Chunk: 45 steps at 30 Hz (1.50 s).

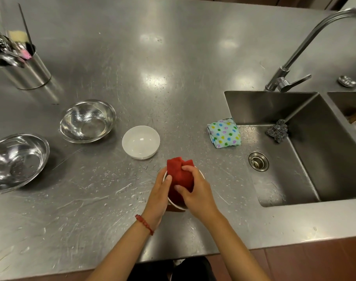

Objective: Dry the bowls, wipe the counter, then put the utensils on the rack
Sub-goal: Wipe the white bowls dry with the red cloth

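hands: left hand (160, 194) cups the bowl (174, 202), right hand (195, 191) bunches the red cloth (180, 175) inside
tip: turn the bowl, swipe right to the rim

Steel surface (173, 57), wet with droplets and streaks near the front. On it: utensil holder (31, 72) far left, two steel bowls (87, 121) (16, 163) left, white bowl (141, 142) centre, spotted cloth (224, 133) right, overhanging the sink (307, 159) edge
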### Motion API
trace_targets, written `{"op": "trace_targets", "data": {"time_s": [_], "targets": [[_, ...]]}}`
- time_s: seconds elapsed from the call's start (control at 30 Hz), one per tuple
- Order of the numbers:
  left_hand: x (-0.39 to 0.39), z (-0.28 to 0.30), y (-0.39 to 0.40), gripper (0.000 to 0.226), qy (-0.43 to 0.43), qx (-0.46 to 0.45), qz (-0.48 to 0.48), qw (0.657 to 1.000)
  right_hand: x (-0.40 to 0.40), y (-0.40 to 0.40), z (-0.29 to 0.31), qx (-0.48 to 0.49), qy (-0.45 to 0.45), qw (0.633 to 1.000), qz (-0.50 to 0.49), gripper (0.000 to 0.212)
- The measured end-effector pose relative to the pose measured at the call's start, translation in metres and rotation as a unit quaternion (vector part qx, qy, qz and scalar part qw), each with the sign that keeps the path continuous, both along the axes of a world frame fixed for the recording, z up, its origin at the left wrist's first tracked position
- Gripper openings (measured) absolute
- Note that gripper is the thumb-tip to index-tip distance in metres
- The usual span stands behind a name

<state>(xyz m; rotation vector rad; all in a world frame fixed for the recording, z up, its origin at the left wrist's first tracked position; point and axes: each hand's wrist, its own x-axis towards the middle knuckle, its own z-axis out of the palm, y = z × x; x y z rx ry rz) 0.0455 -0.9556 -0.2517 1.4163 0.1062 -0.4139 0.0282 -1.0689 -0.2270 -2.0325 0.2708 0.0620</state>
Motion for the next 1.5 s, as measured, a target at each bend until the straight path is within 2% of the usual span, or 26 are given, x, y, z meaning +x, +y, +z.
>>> {"op": "trace_targets", "data": {"time_s": [0.13,0.27,0.33,0.43,0.5,0.57,0.63,0.73,0.8,0.9,0.93,1.0,1.07,1.13,1.17,1.23,1.27,1.33,1.4,1.5], "targets": [[0.003,0.003,0.0,0.027,0.001,0.013,0.015,1.0,0.009,0.0,0.004,-0.119,0.013,0.992,0.034,0.045],[0.008,0.011,-0.001,0.03,-0.023,0.044,0.023,0.999,0.012,-0.003,0.013,-0.276,0.041,0.952,0.124,0.04],[0.007,0.015,-0.003,0.032,-0.04,0.046,0.022,0.998,0.015,-0.009,0.019,-0.252,0.075,0.951,0.162,0.037],[0.003,0.016,-0.006,0.031,-0.046,0.037,0.022,0.998,0.02,-0.017,0.023,-0.139,0.092,0.965,0.204,0.034],[0.001,0.016,-0.004,0.032,-0.044,0.042,0.018,0.998,0.016,-0.011,0.022,-0.084,0.071,0.98,0.166,0.036],[0.003,0.015,-0.001,0.036,-0.049,0.058,0.005,0.997,0.01,0.0,0.019,-0.081,0.034,0.992,0.095,0.036],[0.004,0.015,0.001,0.038,-0.046,0.061,0.005,0.997,0.006,0.011,0.017,-0.174,0.02,0.983,0.05,0.033],[0.004,0.015,-0.002,0.038,-0.049,0.074,0.024,0.996,0.007,0.013,0.02,-0.349,0.071,0.933,0.058,0.035],[0.001,0.013,-0.005,0.037,-0.055,0.064,0.033,0.996,0.011,0.003,0.022,-0.305,0.108,0.939,0.115,0.027],[-0.005,0.012,-0.007,0.034,-0.041,0.042,0.044,0.997,0.012,-0.011,0.029,-0.121,0.125,0.964,0.201,0.019],[-0.007,0.012,-0.006,0.033,-0.038,0.043,0.04,0.998,0.01,-0.01,0.029,-0.081,0.101,0.972,0.196,0.021],[-0.006,0.011,-0.003,0.031,-0.038,0.057,0.027,0.997,0.005,-0.001,0.025,-0.056,0.044,0.99,0.122,0.027],[-0.006,0.012,-0.001,0.033,-0.041,0.062,0.025,0.997,0.0,0.012,0.02,-0.111,0.021,0.993,0.04,0.027],[-0.005,0.013,0.0,0.035,-0.045,0.063,0.031,0.997,-0.001,0.021,0.02,-0.176,0.051,0.983,-0.014,0.028],[-0.005,0.014,-0.001,0.035,-0.049,0.069,0.036,0.996,-0.001,0.022,0.022,-0.228,0.068,0.971,-0.007,0.03],[-0.006,0.015,-0.003,0.034,-0.054,0.08,0.041,0.994,0.001,0.016,0.026,-0.333,0.101,0.935,0.069,0.028],[-0.007,0.014,-0.004,0.034,-0.055,0.082,0.043,0.994,0.002,0.011,0.029,-0.343,0.115,0.925,0.117,0.025],[-0.011,0.011,-0.005,0.038,-0.058,0.083,0.045,0.994,0.004,-0.004,0.031,-0.249,0.136,0.938,0.198,0.021],[-0.014,0.007,-0.004,0.04,-0.057,0.082,0.037,0.994,0.003,-0.01,0.027,-0.105,0.13,0.964,0.206,0.018],[-0.012,0.001,-0.003,0.03,-0.058,0.097,0.006,0.994,-0.003,0.004,0.012,0.037,0.084,0.995,0.037,0.015]]}}
